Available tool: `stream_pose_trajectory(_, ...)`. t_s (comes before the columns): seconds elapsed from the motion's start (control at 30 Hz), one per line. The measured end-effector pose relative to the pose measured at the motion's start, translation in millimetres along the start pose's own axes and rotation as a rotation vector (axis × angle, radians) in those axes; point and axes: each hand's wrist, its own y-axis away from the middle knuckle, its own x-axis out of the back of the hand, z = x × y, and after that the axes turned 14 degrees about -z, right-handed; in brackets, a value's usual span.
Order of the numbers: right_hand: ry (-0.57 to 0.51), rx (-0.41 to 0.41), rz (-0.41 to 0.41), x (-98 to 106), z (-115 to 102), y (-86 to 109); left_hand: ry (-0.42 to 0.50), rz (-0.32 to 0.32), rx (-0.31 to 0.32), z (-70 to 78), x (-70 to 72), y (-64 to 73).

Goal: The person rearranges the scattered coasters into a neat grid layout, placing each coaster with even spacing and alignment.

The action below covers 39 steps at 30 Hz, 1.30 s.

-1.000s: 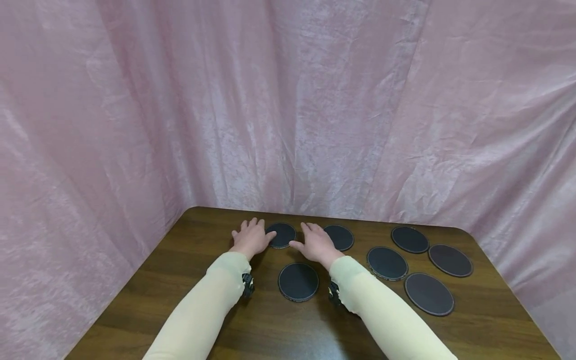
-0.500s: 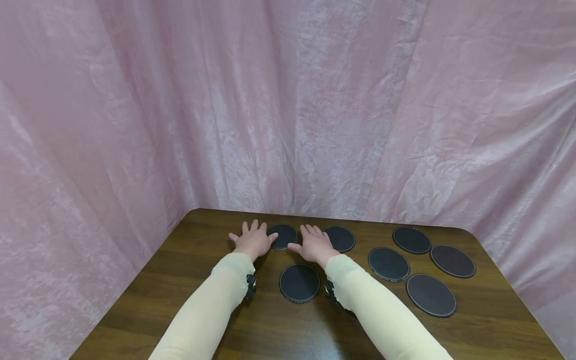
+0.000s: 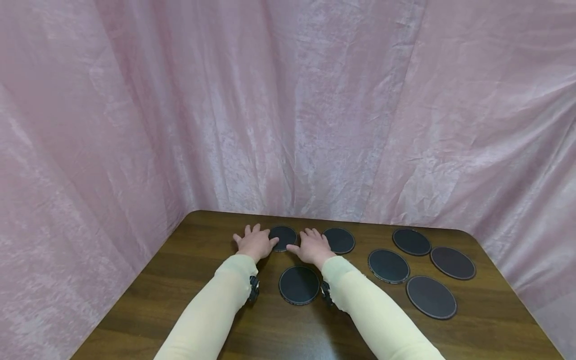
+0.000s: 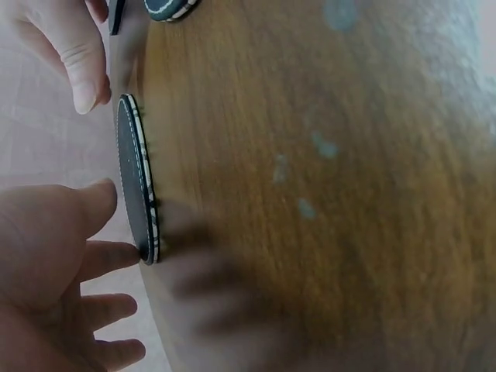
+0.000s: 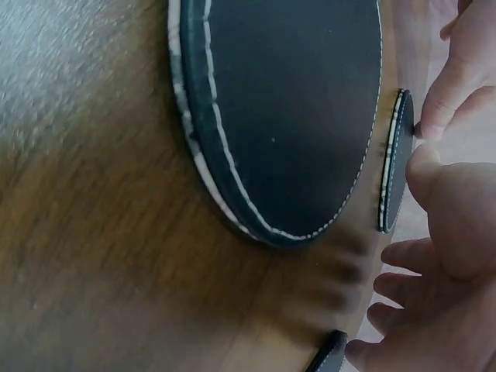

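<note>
In the head view, my left hand (image 3: 255, 244) is spread palm down at the left edge of a round black coaster (image 3: 284, 238) with pale stitching along its rim. Its thumb reaches over that coaster's near left edge, and in the left wrist view the index finger (image 4: 112, 258) meets the rim; contact is hard to confirm. Right of the same coaster is my right hand (image 3: 313, 247), fingers extended, thumb pointing left. Its fingers partly overlap a second coaster (image 3: 341, 240) in the head view. Another coaster (image 3: 299, 285) lies nearer, between my forearms. Neither hand grips anything.
Several more coasters lie flat on the right side of the brown wooden table (image 3: 148, 305): a far one (image 3: 411, 242), a rightmost one (image 3: 452, 263), a left one (image 3: 389, 266) and a near one (image 3: 431, 297). Pink curtain (image 3: 288, 110) hangs behind the table's far edge.
Both hands have drifted slightly toward each other, the left one rightward and the right one leftward. The coasters stay in place on the table; the head view has shifted a little.
</note>
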Motion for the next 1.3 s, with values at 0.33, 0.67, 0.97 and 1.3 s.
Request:
stream_pose_trajectory(0.33,0.014,0.017,0.039,1.6,-2.9,5.4,-0.002,0.008,-0.001,-0.7,-1.5,1.0)
stream_pose_trajectory(0.67,-0.028,0.014,0.124,5.2,-8.7,10.4,0.047,0.074,-0.029,2.5,1.0,-1.1)
stream_pose_trajectory(0.97,-0.196,-0.057,0.078,6.4,-12.6,0.5,0.053,0.03,-0.011,-23.7,-24.6,-62.8)
stream_pose_trajectory(1.3,-0.36,-0.116,0.066,0.6,-6.5,-20.5,0.1,0.034,-0.027,-42.0,-43.5,-92.5)
